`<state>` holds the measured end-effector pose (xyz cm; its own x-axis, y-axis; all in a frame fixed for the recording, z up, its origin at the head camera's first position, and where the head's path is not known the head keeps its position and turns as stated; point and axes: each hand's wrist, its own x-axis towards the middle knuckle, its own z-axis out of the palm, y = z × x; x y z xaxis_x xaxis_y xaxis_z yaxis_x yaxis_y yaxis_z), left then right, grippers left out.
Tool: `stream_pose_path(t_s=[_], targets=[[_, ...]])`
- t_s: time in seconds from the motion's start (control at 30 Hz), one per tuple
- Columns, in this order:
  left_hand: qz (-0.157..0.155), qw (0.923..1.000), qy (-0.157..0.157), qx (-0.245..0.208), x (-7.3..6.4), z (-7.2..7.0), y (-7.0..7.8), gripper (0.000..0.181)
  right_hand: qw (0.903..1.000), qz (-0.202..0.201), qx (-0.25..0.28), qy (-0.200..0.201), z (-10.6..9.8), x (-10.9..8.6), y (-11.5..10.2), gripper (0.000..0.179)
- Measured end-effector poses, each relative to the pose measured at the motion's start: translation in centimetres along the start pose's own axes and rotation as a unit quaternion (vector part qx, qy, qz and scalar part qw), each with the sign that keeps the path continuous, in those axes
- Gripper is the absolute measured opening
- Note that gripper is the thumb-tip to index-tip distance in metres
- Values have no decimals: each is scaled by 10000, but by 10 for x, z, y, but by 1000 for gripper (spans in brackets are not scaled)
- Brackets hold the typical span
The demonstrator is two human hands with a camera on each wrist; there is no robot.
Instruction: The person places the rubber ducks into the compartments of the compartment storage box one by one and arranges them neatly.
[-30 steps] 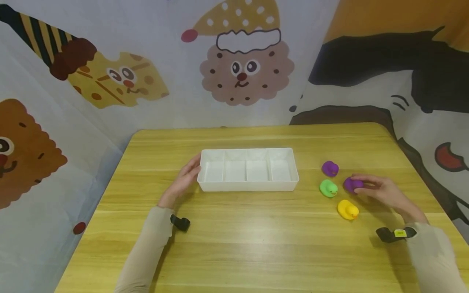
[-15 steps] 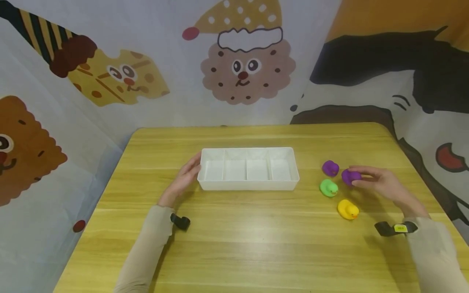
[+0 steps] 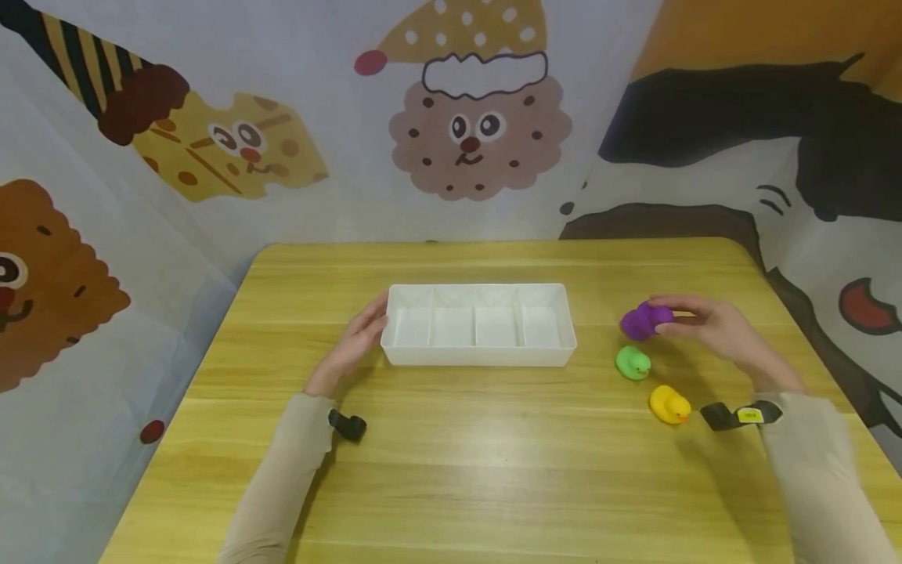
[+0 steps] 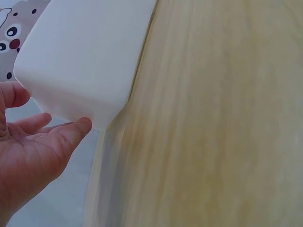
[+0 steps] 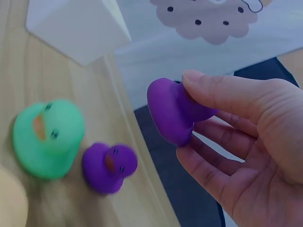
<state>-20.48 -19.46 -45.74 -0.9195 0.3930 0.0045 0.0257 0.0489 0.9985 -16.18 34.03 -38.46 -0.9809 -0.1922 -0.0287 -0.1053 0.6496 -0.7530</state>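
Note:
My right hand pinches a purple rubber duck between thumb and fingers, raised off the table. In the head view it overlaps a second purple duck, which sits on the table. A green duck and a yellow duck stand nearer the front. My left hand rests its fingers and thumb against the left end of a white tray with several compartments. The left wrist view shows the fingertips touching the tray's end wall, not wrapped round it.
The wooden table ends at a cloth backdrop printed with cartoon food faces. The tray lies between my hands, left of the ducks. Each wrist wears a small black camera.
My right hand has lifted the purple duck from the table and moved it up and left, over toward the other purple duck. My left hand and the tray have stayed in place.

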Motion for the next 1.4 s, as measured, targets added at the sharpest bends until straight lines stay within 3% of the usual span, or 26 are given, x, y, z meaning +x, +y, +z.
stream_pose_path(t_s=[0.2,0.43,0.67,0.87,1.03,1.4], targets=[[20,10000,0,10,0,0,0,51,9998,-53,-126,-152,3,15,-18,46],[24,10000,-16,53,-1,0,1,51,9996,-95,167,-195,13,32,-41,47],[156,9999,65,-27,-1,2,-1,50,9976,-489,417,-247,26,51,-63,44],[459,9985,279,-99,2,4,-2,49,9943,-834,541,-393,38,65,-80,43],[525,9976,445,-13,2,4,-3,48,9914,-975,641,-593,49,78,-95,42],[478,9975,512,-43,4,5,-1,49,9727,-1515,1271,-1212,85,108,-130,40]])
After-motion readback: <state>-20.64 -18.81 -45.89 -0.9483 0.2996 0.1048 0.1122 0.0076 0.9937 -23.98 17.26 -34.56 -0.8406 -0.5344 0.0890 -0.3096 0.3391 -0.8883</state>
